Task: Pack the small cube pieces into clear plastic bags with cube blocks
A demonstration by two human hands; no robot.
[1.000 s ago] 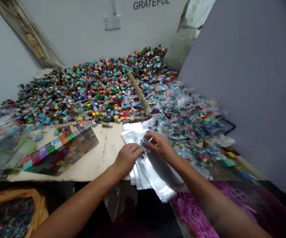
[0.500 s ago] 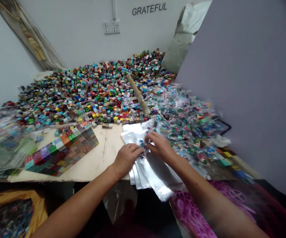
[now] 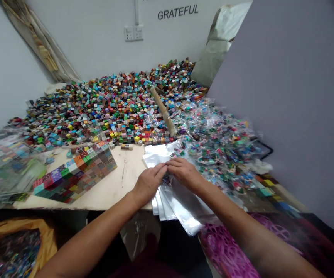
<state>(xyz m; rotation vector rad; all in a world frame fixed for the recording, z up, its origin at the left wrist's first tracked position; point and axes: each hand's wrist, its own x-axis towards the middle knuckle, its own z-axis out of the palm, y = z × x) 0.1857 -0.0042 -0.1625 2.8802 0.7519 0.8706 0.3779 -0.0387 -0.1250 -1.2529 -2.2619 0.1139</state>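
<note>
My left hand [image 3: 149,181] and my right hand [image 3: 184,173] meet at the fingertips, with the fingers of both bent and closed. Between and beneath them shows part of a small plastic packet [image 3: 167,179] with tiny coloured pieces in it; most of it is hidden by my fingers. Under the hands lies a fanned stack of shiny clear plastic bags [image 3: 181,204], some hanging over the table's front edge. To the right, close to my right hand, spreads a heap of small filled packets [image 3: 213,143].
Behind lies a large pile of small coloured cubes [image 3: 112,100], with a taped stick [image 3: 164,112] on it. A block of stacked cubes [image 3: 77,172] and a filled clear bag [image 3: 7,170] are at left. Below stand a yellow sack [image 3: 47,243] and a pink-patterned bag [image 3: 227,251].
My right hand has come down and left, and its fingers have closed against my left fingertips over the packet. The left hand has hardly moved. The view has shifted slightly.
</note>
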